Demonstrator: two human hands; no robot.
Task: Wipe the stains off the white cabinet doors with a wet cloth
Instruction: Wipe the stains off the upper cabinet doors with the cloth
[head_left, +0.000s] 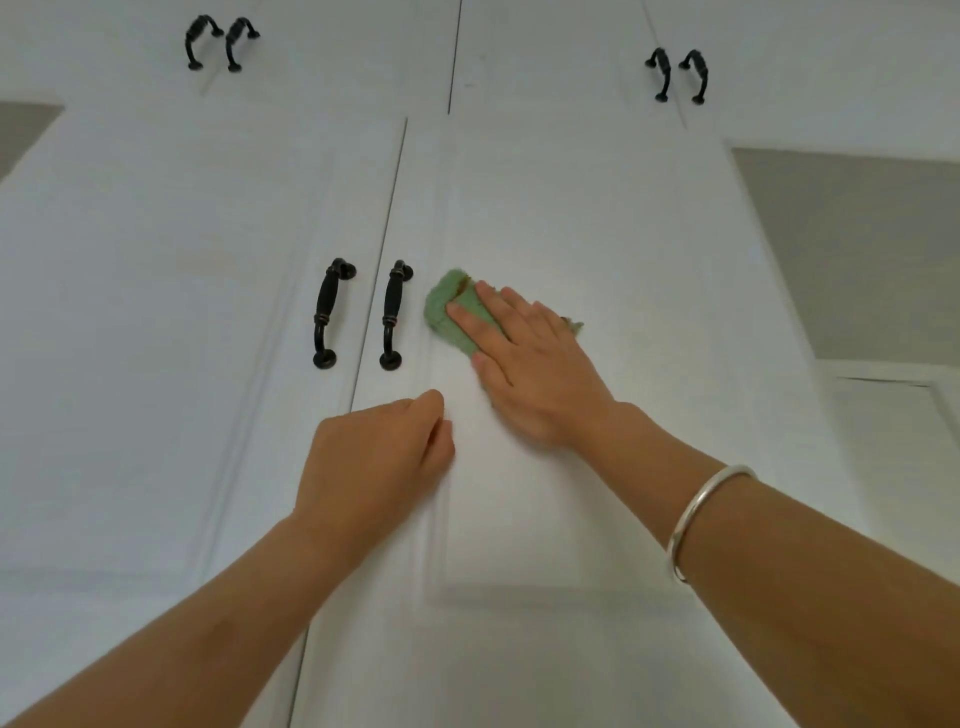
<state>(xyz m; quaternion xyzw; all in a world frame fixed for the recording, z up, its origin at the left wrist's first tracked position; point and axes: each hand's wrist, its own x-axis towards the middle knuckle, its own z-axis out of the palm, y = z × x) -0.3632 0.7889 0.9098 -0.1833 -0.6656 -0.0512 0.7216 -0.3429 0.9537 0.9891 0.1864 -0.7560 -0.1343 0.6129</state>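
Head view. Nearest: our two bare forearms, the right one wearing a silver bangle (680, 525). Left hand (374, 457): fingers curled in, nothing seen in them, resting against the white right-hand door (597, 218) below its handle. Right hand (530, 364): fingers straight and spread, pressing a green cloth (449, 317) flat on the same door, just beside the right door handle (392, 314), black; the cloth shows past our fingertips and behind the hand. Left-hand door (156, 312): matching left door handle (326, 314), close across the gap. Above: two further pairs of black upper handles (664, 73).
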